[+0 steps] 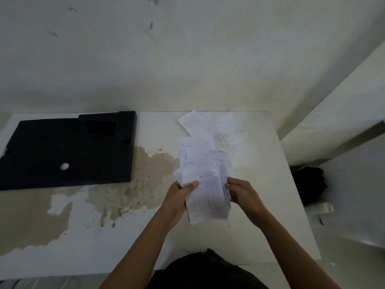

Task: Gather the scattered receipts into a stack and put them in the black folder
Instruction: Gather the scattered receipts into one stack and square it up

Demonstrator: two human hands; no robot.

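A bundle of white receipts (208,195) is held above the table's right half. My left hand (179,195) grips its left edge with the thumb on top. My right hand (241,195) pinches its right edge. More receipts (200,151) lie loose on the table just beyond the bundle, and a few others (210,124) are scattered near the far edge. The black folder (68,151) lies flat and closed at the table's far left, well apart from both hands.
The white table (129,243) has a large brown patch of worn paint across its left and middle. Its right edge drops off near a dark bag (308,184) on the floor. A stained wall stands right behind the table.
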